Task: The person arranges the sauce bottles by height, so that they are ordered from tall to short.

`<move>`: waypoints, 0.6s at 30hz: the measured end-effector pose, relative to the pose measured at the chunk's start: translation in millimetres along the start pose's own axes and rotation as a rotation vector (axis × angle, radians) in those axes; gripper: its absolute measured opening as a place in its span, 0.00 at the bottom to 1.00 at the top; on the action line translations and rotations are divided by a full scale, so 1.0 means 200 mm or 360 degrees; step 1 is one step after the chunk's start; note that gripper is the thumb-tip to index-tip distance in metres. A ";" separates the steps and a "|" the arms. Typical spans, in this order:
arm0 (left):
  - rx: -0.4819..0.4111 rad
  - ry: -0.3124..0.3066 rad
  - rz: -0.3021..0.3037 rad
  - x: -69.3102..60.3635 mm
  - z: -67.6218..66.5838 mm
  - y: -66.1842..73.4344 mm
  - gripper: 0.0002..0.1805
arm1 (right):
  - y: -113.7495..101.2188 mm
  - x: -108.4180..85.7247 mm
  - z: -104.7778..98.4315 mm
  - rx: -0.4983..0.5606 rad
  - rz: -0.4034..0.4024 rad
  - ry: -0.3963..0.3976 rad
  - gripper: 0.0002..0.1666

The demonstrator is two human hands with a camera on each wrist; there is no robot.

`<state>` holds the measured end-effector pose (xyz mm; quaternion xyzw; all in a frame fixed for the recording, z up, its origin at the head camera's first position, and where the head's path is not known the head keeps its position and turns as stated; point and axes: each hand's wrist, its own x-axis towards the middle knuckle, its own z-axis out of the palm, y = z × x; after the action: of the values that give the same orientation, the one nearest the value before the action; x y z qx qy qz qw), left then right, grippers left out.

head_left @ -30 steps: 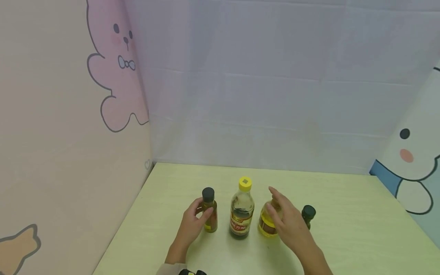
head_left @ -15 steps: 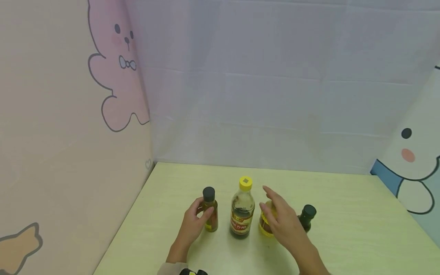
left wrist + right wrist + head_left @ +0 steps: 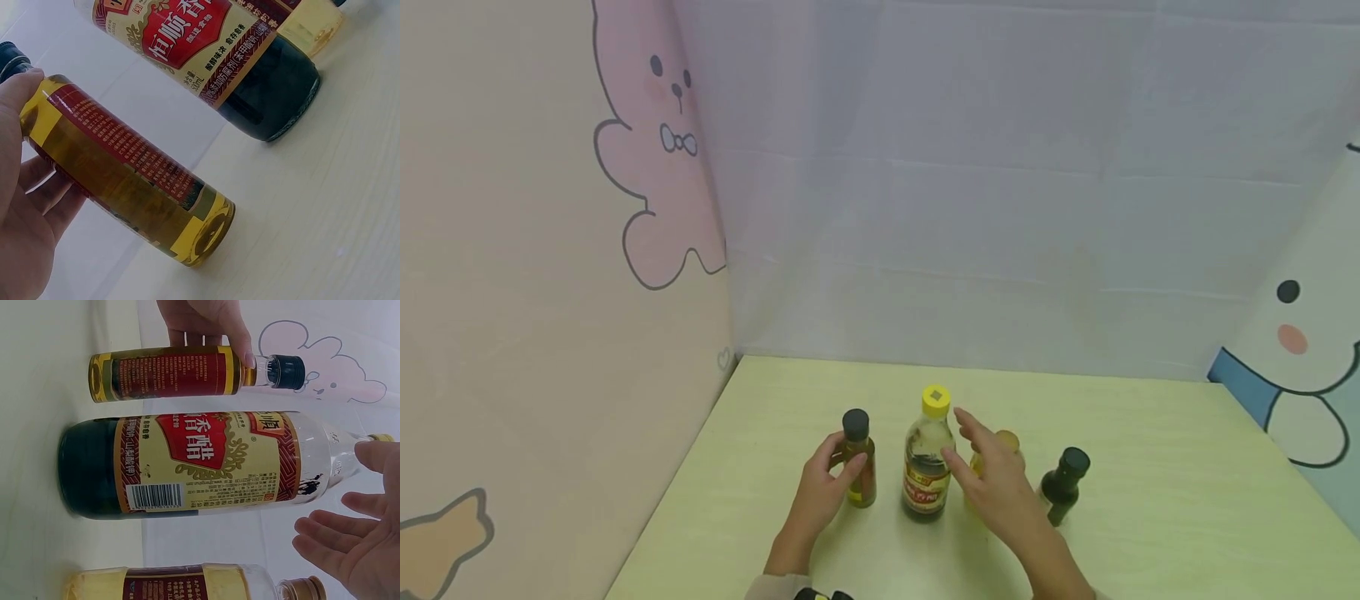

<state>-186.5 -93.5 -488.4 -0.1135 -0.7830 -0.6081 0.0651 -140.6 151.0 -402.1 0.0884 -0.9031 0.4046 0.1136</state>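
Observation:
My left hand (image 3: 820,493) grips a small bottle of golden oil (image 3: 866,477) with a black cap and red label, thumb and fingers around its upper part. In the left wrist view that bottle (image 3: 134,172) is upright beside a larger vinegar bottle (image 3: 265,87). This vinegar bottle (image 3: 927,467) stands in the middle, dark liquid inside and a yellow cap on top. My right hand (image 3: 1002,492) is beside its neck with fingers extended; in the right wrist view the thumb of this hand (image 3: 369,525) overlaps the neck. Contact cannot be told.
A bottle of pale yellow liquid (image 3: 228,584) with a brownish cap stands right of the vinegar, partly behind my right hand in the head view. Farther right is a dark green bottle (image 3: 1062,483). All are on a pale table (image 3: 1180,483) with cloth walls (image 3: 962,208) around.
My right hand has moved left, from the pale yellow bottle to the vinegar bottle's neck, uncovering more of the dark green bottle. My left hand keeps its grip on the oil bottle.

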 end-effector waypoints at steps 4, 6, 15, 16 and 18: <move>0.0021 0.0000 -0.0002 -0.01 0.00 0.03 0.20 | 0.00 0.01 0.02 0.0043 0.0042 -0.0005 0.35; 0.0027 0.0009 0.0008 -0.01 0.00 0.03 0.20 | 0.00 0.01 0.03 0.0069 0.0054 -0.0001 0.35; -0.0001 0.0022 0.0069 0.01 0.01 -0.01 0.19 | 0.02 0.03 0.10 0.0266 0.0027 0.0103 0.34; 0.0004 0.0022 0.0069 0.00 0.00 -0.01 0.19 | 0.02 0.03 0.10 0.0288 0.0037 0.0109 0.34; 0.0019 0.0028 0.0067 0.00 0.00 -0.01 0.19 | 0.01 0.03 0.11 0.0322 0.0057 0.0119 0.35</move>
<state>-187.0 -94.2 -489.9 -0.1243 -0.7834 -0.6030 0.0853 -150.5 135.7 -416.5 0.0680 -0.8543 0.4985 0.1306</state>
